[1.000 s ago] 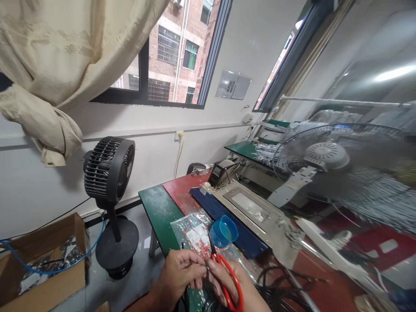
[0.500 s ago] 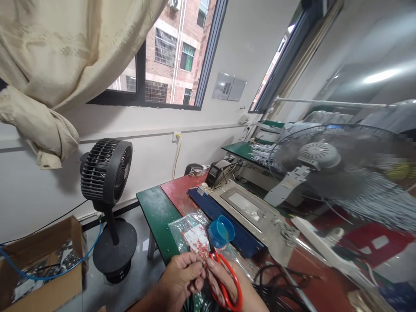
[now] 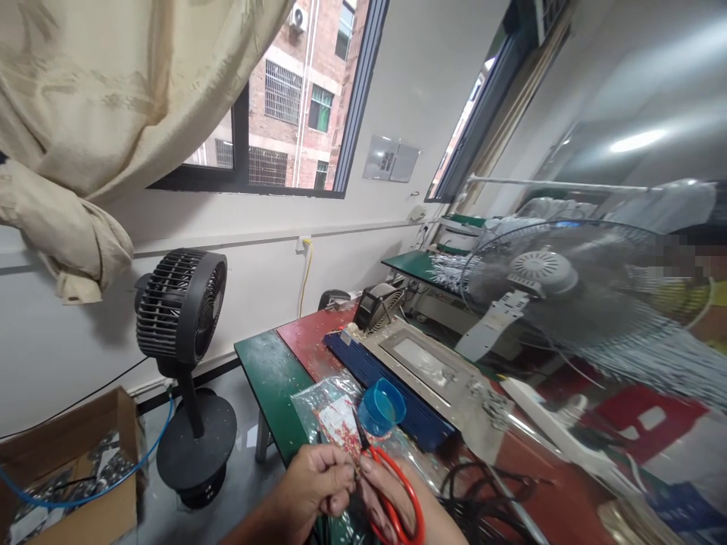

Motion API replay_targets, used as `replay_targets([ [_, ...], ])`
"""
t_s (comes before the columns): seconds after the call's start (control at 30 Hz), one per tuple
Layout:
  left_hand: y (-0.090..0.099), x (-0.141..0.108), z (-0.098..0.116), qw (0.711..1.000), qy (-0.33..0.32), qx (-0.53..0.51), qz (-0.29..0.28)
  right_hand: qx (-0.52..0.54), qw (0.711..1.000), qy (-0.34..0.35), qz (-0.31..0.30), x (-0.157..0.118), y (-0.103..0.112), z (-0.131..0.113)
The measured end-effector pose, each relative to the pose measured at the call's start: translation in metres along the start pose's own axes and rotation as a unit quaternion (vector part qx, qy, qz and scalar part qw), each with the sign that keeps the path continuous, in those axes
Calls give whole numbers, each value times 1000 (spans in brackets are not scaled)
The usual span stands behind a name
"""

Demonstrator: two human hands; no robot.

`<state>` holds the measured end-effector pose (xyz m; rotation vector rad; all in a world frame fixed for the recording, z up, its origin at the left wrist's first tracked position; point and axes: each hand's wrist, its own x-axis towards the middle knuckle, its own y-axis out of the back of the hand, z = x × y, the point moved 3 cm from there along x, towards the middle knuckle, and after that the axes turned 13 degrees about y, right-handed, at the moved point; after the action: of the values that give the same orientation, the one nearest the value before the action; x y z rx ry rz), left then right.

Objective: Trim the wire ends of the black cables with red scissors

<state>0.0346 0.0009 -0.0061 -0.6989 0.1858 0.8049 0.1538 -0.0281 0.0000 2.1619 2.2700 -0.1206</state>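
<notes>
My right hand is closed round a pair of scissors with red handles, the dark blades pointing away from me. Against it, my left hand is pinched shut, the fingertips of both hands meeting. Whatever lies between those fingertips is too small and hidden to name. Just beyond the hands is a clear plastic bag with a white paper and many small red bits on it. A translucent blue cup stands by the scissor tips.
Behind the cup, a long beige machine rests along a dark blue base. Black cables lie coiled at the right. A black fan and a cardboard box stand at left; a large fan is at right, a person beyond.
The whole view has shifted slightly, so the room sits a little further left. Both hands keep their hold, fingertips together, and the scissors remain in my right hand.
</notes>
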Motion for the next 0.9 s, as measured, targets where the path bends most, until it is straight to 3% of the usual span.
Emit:
replay_targets([
  [0.4,-4,-3,10,995,-54,39,-79,82,996,-9,17,-13,-5,-17],
  [0.57,-1,3,5,998,-64,19,-22,39,999,16,-4,-3,-4,-13],
  [0.7,3,7,1,998,-66,-10,19,40,999,28,18,2,0,-7],
  [0.9,-1,4,5,998,-57,-15,20,-12,999,48,-14,2,2,-3],
])
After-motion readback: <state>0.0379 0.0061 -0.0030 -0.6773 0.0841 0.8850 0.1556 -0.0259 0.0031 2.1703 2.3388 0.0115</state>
